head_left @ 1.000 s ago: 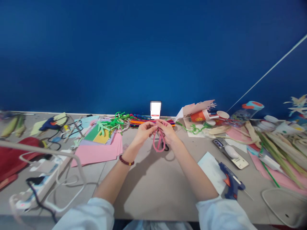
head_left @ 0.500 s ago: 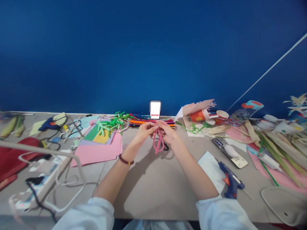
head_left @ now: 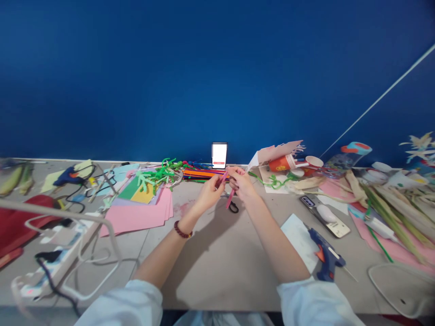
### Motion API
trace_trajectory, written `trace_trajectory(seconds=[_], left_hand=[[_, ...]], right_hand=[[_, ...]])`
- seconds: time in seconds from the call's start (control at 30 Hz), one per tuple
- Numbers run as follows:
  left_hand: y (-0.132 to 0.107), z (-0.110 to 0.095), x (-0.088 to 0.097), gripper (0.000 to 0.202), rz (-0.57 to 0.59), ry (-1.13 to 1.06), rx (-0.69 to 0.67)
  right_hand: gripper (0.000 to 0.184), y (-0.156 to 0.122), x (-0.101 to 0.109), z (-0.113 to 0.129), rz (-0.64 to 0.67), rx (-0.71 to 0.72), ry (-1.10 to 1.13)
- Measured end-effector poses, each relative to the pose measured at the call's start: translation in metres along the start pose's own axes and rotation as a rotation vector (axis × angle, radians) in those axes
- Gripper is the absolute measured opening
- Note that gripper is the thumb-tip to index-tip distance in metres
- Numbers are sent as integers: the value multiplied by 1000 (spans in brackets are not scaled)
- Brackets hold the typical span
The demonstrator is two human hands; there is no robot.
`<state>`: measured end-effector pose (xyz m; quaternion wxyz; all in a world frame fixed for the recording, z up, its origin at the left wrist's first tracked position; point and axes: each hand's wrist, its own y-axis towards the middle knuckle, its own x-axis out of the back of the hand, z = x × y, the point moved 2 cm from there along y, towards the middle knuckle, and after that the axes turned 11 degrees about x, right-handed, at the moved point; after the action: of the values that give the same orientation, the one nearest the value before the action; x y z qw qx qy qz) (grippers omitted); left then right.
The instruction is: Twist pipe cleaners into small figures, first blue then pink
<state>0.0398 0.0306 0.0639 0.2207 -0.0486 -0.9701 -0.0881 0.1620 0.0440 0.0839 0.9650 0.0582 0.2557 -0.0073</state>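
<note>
My left hand (head_left: pixel 211 193) and my right hand (head_left: pixel 240 183) are held close together above the middle of the grey table (head_left: pixel 217 262). Both pinch a pink pipe cleaner (head_left: pixel 230 198); a short end sticks up from the left fingers and another hangs down below the right fingers. A red bead bracelet (head_left: pixel 182 230) is on my left wrist. Black scissors (head_left: pixel 233 207) lie on the table just under the hands. Behind them lies a bundle of coloured pipe cleaners (head_left: pixel 204 173), and a phone (head_left: pixel 219 155) stands against the blue wall.
Coloured paper sheets (head_left: pixel 142 208) and green pipe cleaners (head_left: pixel 159 174) lie at left, with a blue glue gun (head_left: pixel 70 175), cables and a white power strip (head_left: pixel 50 267). At right are a second blue glue gun (head_left: pixel 325 258), paper cups (head_left: pixel 288 162), a phone (head_left: pixel 324 215) and dried leaves (head_left: pixel 394 213).
The long pink loop that hung below my hands is gone; the pipe cleaner is now pulled in tight between the fingers, and both hands have shifted slightly right.
</note>
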Motion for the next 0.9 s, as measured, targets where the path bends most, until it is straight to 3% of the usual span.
trace_trajectory(seconds=[0.1, 0.2, 0.37, 0.57, 0.9], left_hand=[[-6, -6, 1, 17, -15, 198, -32], [-9, -12, 1, 22, 15, 259, -63], [-9, -11, -1, 26, 66, 185, -75], [-1, 2, -7, 32, 187, -196, 73], [-8, -4, -7, 33, 185, 27, -45]], right_hand=[[32, 2, 3, 6, -32, 30, 28], [35, 4, 8, 12, -68, 59, 59], [36, 9, 17, 23, -124, 87, 89], [38, 10, 23, 31, -130, 115, 76], [37, 13, 31, 36, -147, 135, 110]])
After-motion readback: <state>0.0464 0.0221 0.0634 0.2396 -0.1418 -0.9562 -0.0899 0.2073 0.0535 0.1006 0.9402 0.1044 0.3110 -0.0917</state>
